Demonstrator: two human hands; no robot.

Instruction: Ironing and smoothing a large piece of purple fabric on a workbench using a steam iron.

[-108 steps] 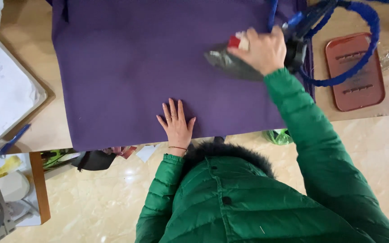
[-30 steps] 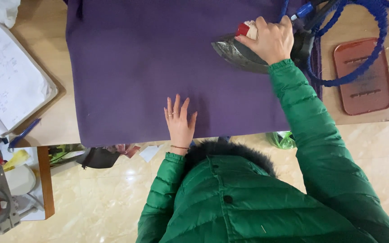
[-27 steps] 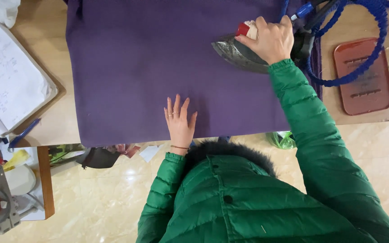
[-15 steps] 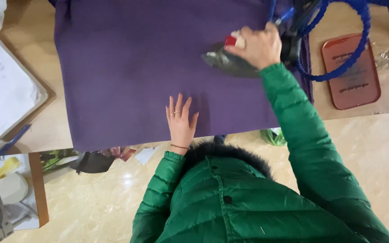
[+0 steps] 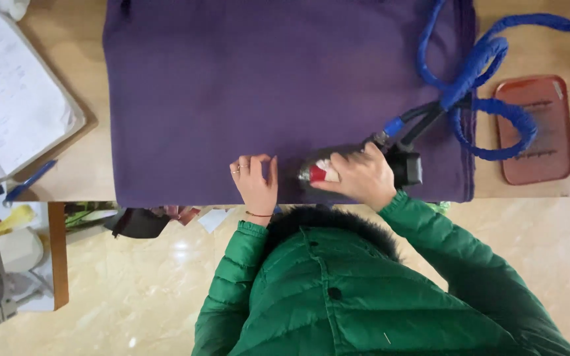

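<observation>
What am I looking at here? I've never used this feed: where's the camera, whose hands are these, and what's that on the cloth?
The single view looks straight down from a camera worn on a person's head; the green jacket is theirs. No machine: two bare hands. The right hand grips an iron with a blue cord, near the front edge of a purple cloth spread on a wooden table. The left hand presses the cloth beside it, fingers curled. A reddish tray lies right, an open notebook left.
</observation>
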